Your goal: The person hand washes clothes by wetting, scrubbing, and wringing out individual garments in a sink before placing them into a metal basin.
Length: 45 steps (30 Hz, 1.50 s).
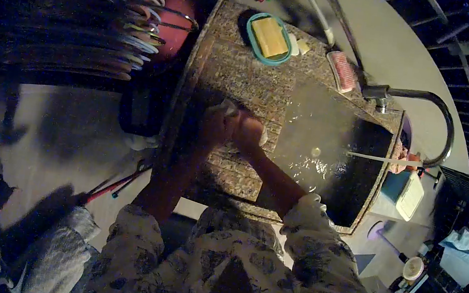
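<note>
My left hand [217, 125] and my right hand [248, 129] are close together over the ribbed stone washboard [249, 75] of a laundry sink. Both are closed, with the fingers mostly in shadow. A small pale cloth [226, 107] shows at the top of the left hand, and a light edge of it also appears beside the right hand. Most of the cloth is hidden by my hands. To their right is the basin with cloudy water [309, 135], into which a thin stream runs from the curved tap [447, 131].
A yellow soap bar [270, 37] sits in a teal dish, with small soap pieces alongside. A pink-bristled brush [343, 72] lies on the rim near the tap. Hangers [144, 24] crowd the upper left. A pale box [410, 197] stands right of the sink.
</note>
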{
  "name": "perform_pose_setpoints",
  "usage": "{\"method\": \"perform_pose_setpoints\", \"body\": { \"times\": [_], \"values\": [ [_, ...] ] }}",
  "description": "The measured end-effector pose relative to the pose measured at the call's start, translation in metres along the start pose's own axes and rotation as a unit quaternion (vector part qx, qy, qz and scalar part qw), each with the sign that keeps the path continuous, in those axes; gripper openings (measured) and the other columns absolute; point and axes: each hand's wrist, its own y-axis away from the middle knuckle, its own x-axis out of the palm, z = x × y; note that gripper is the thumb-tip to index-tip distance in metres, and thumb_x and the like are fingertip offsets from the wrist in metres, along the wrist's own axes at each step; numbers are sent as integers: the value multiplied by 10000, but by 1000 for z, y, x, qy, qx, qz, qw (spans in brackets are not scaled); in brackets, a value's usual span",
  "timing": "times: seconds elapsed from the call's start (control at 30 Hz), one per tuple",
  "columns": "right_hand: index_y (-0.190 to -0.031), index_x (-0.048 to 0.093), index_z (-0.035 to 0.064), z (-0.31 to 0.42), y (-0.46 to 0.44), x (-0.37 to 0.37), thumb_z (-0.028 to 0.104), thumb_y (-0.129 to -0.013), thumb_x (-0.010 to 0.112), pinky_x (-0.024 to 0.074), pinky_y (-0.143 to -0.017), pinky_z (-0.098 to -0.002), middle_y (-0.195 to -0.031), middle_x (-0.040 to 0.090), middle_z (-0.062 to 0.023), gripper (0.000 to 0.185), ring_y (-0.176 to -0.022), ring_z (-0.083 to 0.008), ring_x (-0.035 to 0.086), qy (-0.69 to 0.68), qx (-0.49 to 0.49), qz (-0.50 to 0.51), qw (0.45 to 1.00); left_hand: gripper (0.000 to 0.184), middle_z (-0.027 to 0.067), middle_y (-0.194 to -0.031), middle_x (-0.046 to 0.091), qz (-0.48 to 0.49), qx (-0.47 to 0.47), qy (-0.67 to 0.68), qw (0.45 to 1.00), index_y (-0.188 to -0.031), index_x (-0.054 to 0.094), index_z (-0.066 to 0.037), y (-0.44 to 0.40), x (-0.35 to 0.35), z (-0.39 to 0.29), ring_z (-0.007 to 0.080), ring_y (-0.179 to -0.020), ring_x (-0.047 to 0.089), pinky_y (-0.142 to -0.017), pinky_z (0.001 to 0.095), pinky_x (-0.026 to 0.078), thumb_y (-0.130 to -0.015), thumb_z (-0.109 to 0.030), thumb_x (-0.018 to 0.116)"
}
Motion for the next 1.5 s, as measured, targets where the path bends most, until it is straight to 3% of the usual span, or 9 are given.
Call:
{"method": "perform_pose_setpoints", "body": {
  "times": [0.27, 0.5, 0.63, 0.73, 0.93, 1.07, 1.27, 1.33, 1.5],
  "values": [
    [-803, 650, 113, 18, -12, -25, 352, -901, 535, 435, -443, -488, -672, 661, -113, 284, -504, -331, 593, -70, 55, 62, 994, 386, 247, -1158, 606, -83, 10, 90, 992, -1192, 601, 9, 6, -27, -15, 467, -1062, 563, -978, 535, 432, -938, -281, 580],
    [-1076, 645, 85, 51, 40, -84, 317, -934, 568, 408, -918, -559, -1200, 629, -158, 282, -1144, -359, 555, -116, 63, -91, 987, 419, 280, -1234, 572, -146, 161, -19, 976, -1224, 577, 39, 38, -41, 0, 462, -1161, 527, -1037, 537, 390, -947, -273, 539],
    [-1262, 559, 94, 57, 60, -97, 353, -927, 578, 381, -1002, -580, -1338, 562, -137, 423, -1238, -352, 491, -118, 53, -148, 981, 438, 299, -1277, 552, -132, 285, -126, 941, -1243, 563, 56, 29, -2, 31, 459, -1217, 507, -1070, 539, 366, -952, -268, 516],
    [-1297, 556, 108, 49, 40, -89, 380, -930, 556, 380, -1004, -585, -1341, 562, -130, 457, -1242, -332, 496, -52, 50, -6, 997, 366, 278, -1200, 608, -98, 201, -184, 957, -1091, 613, 35, 44, 3, 14, 441, -1149, 568, -1027, 579, 395, -922, -285, 561],
    [-1036, 630, 85, 26, 9, -68, 343, -844, 580, 462, -892, -466, -1070, 666, -110, 326, -1056, -302, 600, -47, 16, -24, 998, 248, 188, -1058, 677, -70, 166, -17, 983, -962, 634, -31, -2, -30, -32, 404, -961, 634, -879, 526, 498, -921, -265, 564],
    [-896, 671, 70, 16, -9, -64, 397, -851, 554, 511, -731, -476, -826, 696, -150, 350, -802, -357, 664, -82, 71, 88, 990, 198, 63, -738, 560, -288, 375, -467, 747, -864, 616, -89, -14, -8, -11, 254, -653, 575, -596, 391, 498, -948, -260, 563],
    [-854, 703, 60, 21, -6, -78, 432, -895, 503, 518, -633, -522, -711, 677, -190, 424, -667, -418, 657, -155, 68, 14, 985, 335, 104, -715, 586, -170, 235, -308, 906, -872, 642, -53, -19, 26, 42, 274, -658, 604, -613, 385, 513, -998, -338, 519],
    [-888, 710, 55, 23, -4, -86, 430, -905, 507, 525, -669, -525, -758, 687, -204, 426, -712, -423, 663, -184, 92, -17, 978, 389, 164, -845, 659, -32, 35, -124, 991, -961, 667, -13, -33, 24, 43, 335, -759, 647, -693, 410, 527, -1009, -361, 500],
    [-1022, 720, 20, -4, 34, -101, 381, -907, 623, 535, -828, -451, -913, 710, -220, 392, -886, -348, 692, -226, 121, -157, 954, 444, 262, -1022, 689, 75, -37, 232, 969, -1100, 681, 11, -11, -28, -34, 416, -949, 673, -801, 434, 520, -1030, -374, 471]
  ]
}}
